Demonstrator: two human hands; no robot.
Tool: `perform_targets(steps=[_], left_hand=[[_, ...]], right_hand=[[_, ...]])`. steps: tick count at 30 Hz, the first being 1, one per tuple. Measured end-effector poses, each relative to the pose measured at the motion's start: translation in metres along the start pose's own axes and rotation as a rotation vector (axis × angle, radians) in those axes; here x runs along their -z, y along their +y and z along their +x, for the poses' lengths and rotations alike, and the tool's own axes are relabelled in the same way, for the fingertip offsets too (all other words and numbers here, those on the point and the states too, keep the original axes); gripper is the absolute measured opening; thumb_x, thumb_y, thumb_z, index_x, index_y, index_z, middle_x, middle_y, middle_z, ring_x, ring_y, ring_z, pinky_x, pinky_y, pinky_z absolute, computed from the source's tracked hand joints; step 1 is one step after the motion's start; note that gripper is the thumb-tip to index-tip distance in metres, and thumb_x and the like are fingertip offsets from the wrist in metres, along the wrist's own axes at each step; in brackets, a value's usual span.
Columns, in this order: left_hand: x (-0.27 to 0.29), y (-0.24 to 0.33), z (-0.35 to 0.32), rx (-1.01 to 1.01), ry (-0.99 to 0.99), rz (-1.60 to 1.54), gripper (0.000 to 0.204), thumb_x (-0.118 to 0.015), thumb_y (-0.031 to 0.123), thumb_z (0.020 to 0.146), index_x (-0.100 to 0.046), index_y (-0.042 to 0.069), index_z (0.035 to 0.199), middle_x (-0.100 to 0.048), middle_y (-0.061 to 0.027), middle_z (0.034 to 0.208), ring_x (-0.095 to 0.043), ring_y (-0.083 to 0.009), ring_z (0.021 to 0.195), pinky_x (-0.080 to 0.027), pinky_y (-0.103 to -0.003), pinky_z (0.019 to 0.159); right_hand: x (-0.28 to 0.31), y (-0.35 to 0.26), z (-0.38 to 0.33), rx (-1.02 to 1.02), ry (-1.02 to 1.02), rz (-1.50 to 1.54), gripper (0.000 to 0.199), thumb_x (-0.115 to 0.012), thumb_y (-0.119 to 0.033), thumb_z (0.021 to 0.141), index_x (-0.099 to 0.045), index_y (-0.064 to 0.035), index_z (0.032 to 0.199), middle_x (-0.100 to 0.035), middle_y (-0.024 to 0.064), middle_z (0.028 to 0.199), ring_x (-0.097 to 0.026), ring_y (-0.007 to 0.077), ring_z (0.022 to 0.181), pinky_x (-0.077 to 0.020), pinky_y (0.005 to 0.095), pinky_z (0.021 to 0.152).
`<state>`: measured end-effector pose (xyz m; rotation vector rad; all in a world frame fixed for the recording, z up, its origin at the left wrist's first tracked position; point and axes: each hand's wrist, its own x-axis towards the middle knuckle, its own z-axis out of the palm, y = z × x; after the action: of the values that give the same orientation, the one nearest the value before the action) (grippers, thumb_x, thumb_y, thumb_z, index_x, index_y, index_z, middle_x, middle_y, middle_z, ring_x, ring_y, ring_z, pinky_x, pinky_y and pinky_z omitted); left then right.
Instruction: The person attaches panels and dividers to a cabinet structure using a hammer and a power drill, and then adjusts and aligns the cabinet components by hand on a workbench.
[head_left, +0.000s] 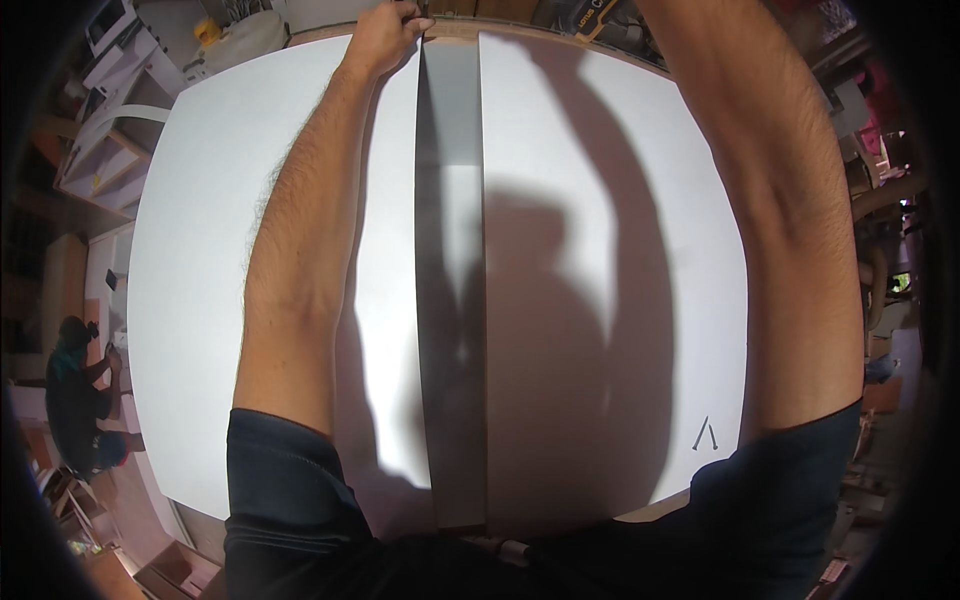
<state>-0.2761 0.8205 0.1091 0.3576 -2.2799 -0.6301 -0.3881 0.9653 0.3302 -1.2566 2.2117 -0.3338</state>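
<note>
Grey upright panel [452,300] between white boards [200,250]: left hand [385,35] grips its far end; right hand unseen.

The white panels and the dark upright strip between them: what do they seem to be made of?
White panels: probably laminated board, since the face is smooth, matte and evenly white with a brownish edge showing at the bottom. Dark upright strip: likely another board seen edge-on, grey and smooth; material uncertain. The left hand grips its far end.
</note>
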Motion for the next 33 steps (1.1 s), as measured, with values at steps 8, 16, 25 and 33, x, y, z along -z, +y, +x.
perform_targets(steps=[8, 16, 25, 33], left_hand=[[0.001, -0.001, -0.001, -0.077, 0.048, -0.012, 0.017, -0.069, 0.015, 0.091, -0.076, -0.001, 0.087, -0.072, -0.0230, 0.080, -0.073, -0.0335, 0.076, -0.054, -0.043, 0.073], [0.005, 0.006, 0.001, 0.051, 0.012, 0.011, 0.020, -0.071, 0.017, 0.092, -0.077, -0.001, 0.089, -0.071, -0.0243, 0.081, -0.073, -0.0342, 0.076, -0.054, -0.044, 0.073], [0.005, 0.006, 0.004, 0.051, 0.025, 0.059, 0.021, -0.072, 0.018, 0.092, -0.076, -0.003, 0.090, -0.070, -0.0262, 0.080, -0.073, -0.0349, 0.076, -0.054, -0.045, 0.073], [0.006, 0.008, 0.005, 0.083, 0.004, 0.014, 0.021, -0.071, 0.016, 0.094, -0.075, -0.004, 0.090, -0.071, -0.0252, 0.079, -0.073, -0.0320, 0.075, -0.055, -0.043, 0.072]], right_hand=[[-0.003, 0.000, 0.004, 0.002, -0.007, -0.004, 0.011, -0.068, -0.012, 0.083, -0.065, -0.0080, 0.073, -0.060, 0.0044, 0.061, -0.056, 0.0158, 0.047, -0.0492, 0.0370, 0.049], [-0.001, -0.003, 0.009, 0.003, -0.014, -0.010, 0.010, -0.068, -0.012, 0.083, -0.065, -0.0076, 0.074, -0.061, 0.0048, 0.061, -0.056, 0.0162, 0.048, -0.0492, 0.0372, 0.049], [0.000, -0.004, 0.012, 0.004, -0.017, -0.013, 0.010, -0.068, -0.012, 0.082, -0.066, -0.0072, 0.074, -0.061, 0.0054, 0.061, -0.056, 0.0166, 0.048, -0.0492, 0.0374, 0.049], [0.001, -0.005, 0.015, 0.004, -0.021, -0.011, 0.010, -0.068, -0.011, 0.082, -0.066, -0.0068, 0.074, -0.061, 0.0058, 0.062, -0.057, 0.0169, 0.048, -0.0492, 0.0376, 0.049]])
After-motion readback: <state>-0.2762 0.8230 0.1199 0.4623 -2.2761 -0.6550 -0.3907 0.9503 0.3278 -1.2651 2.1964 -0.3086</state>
